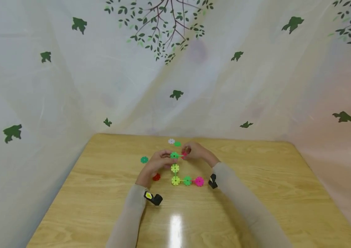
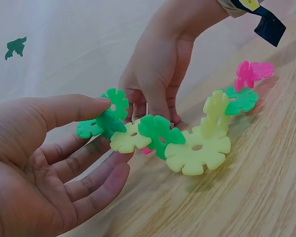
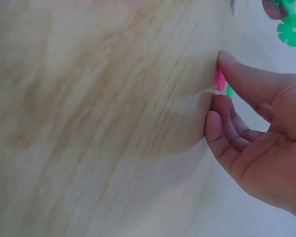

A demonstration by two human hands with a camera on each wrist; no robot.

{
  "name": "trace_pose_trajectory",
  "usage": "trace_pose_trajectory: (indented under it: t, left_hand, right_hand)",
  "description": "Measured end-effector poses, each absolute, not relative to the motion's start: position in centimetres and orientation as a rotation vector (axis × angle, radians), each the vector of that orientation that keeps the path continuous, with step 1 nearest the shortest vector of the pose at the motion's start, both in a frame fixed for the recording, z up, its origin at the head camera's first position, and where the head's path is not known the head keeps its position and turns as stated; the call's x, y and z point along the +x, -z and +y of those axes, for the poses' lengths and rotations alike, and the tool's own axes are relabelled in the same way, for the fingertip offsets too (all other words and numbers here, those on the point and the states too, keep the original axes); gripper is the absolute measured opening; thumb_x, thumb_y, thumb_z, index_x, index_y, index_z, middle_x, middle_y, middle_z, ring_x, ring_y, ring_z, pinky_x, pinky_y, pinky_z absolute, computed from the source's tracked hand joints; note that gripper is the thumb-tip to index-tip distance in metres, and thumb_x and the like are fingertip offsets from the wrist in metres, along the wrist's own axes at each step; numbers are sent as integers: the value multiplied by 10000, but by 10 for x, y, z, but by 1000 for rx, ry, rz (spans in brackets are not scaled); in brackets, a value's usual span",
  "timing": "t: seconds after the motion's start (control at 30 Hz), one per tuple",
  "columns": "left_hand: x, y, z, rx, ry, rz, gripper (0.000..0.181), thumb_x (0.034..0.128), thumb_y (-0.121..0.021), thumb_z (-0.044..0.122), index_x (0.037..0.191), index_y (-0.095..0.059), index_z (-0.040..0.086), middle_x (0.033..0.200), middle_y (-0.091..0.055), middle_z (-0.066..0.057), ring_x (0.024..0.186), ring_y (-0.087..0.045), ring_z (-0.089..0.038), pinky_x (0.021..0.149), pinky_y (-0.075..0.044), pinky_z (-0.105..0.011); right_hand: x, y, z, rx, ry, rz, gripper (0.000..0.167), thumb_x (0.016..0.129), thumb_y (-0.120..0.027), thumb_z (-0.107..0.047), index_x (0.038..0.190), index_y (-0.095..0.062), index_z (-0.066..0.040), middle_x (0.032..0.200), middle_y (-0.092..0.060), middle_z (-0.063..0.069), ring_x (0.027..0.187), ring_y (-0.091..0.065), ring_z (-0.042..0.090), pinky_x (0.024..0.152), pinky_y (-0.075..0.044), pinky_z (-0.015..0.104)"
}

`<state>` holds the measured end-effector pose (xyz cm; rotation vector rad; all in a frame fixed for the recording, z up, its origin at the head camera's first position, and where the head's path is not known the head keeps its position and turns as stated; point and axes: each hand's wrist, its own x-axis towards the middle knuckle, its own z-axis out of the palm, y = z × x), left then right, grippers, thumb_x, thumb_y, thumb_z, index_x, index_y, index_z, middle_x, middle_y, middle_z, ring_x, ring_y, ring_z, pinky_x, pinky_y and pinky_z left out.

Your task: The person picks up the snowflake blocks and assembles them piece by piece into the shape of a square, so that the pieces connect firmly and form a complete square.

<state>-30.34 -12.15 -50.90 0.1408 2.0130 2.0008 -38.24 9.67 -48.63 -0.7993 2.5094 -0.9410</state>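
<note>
In the head view, a chain of flower-shaped plastic interlocking discs runs over the table, with yellow discs (image 1: 175, 181), green and pink ones joined at angles. My left hand (image 1: 158, 161) pinches the green disc (image 2: 108, 123) at the chain's far end between thumb and fingers, holding that end raised. Beside it, my right hand (image 1: 194, 151) has its curled thumb and fingers around a pink disc (image 3: 220, 80), low by the tabletop. A thin green edge (image 3: 229, 91) shows just behind that pink disc. The chain's other end is a pink disc (image 1: 199, 181).
Loose discs lie around: a white one (image 1: 171, 141) and a green one (image 1: 177, 144) at the back, a teal one (image 1: 144, 159) left, a red one (image 1: 156, 177) by my left wrist. A printed cloth (image 1: 150, 113) hangs behind the wooden table (image 1: 101, 206).
</note>
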Motion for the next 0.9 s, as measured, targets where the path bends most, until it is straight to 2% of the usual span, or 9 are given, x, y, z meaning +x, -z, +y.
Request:
trace_pose_trajectory:
  t: [0.13,0.37,0.53,0.7,0.9]
  left_hand:
    - [-304,507,-124,168,-2007,2044,322,913,-748,151,1187,-619,44,1060,-722,-1,860,-691,-117,774,-598,-281]
    - [-304,503,-124,59,-1996,2051,335,931,-727,127,1233,-611,38,1105,-722,-30,867,-682,-111,802,-571,-293]
    - [-305,503,-124,47,-1998,2032,309,935,-725,117,1213,-612,43,1070,-719,-3,844,-680,-109,802,-571,-289]
    - [-305,504,-125,69,-1989,2041,306,945,-712,128,1218,-606,43,1119,-717,-44,885,-675,-104,821,-564,-290]
    - [-306,504,-125,77,-1973,2059,365,952,-712,155,1279,-594,42,1236,-693,-130,934,-671,-101,858,-555,-316]
  right_hand:
    - [-380,484,103,-778,988,2495,226,795,-793,47,977,-661,24,901,-642,108,829,-571,167,725,-494,243]
    - [-367,483,112,-659,1193,2420,233,801,-729,107,1022,-661,83,905,-680,166,806,-596,136,663,-515,235]
    - [-354,488,115,-518,1471,2361,242,869,-701,70,1107,-669,102,979,-715,202,821,-642,112,720,-584,290]
    - [-341,489,110,-383,1757,2332,302,917,-702,28,1198,-646,124,1075,-715,262,810,-677,75,786,-625,369]
    - [-330,488,101,-309,1990,2285,317,905,-710,57,1200,-636,148,1045,-723,257,750,-688,62,765,-629,317]
